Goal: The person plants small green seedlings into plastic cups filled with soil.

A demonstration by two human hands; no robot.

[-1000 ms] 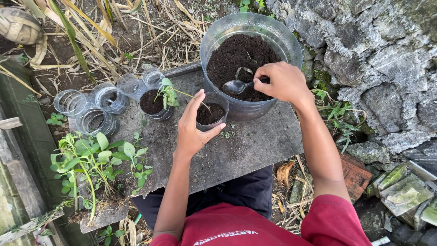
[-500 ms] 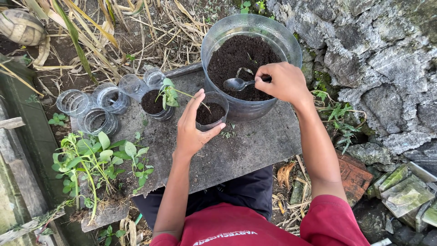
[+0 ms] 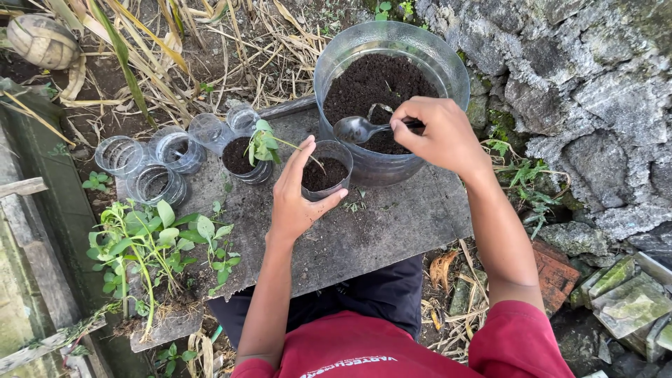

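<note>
- The weathered grey wooden board [image 3: 392,224] lies across the person's lap and serves as the work surface; everything below is placed against it.
- The left hand [image 3: 294,192] rests near the middle of the board, thumb and fingers curled around the small clear plastic cup half filled with dark soil [image 3: 325,171], steadying it upright.
- The right hand [image 3: 437,133] hovers over the board's far edge, fingers pinched closed on the handle of a shiny metal spoon [image 3: 360,129].
- The spoon's bowl sits above the soil inside the large clear plastic tub of dark soil [image 3: 392,98], which stands at the board's far edge, touching the small cup's right side or just beside it.
- Left of the held cup, on the board, stands a second clear cup of soil with a green seedling planted in it [image 3: 248,155]; the seedling's stem leans towards the held cup.
- Further left, at the board's far left corner, sits a cluster of empty clear plastic cups [image 3: 164,157].
- On the board's near left end lies a loose pile of uprooted green seedlings [image 3: 154,245], roots and soil still attached.
- Beyond the board's right side rises a rough grey stone wall [image 3: 581,84]; dry straw-coloured stalks [image 3: 175,49] cover the ground behind its far left side.
</note>
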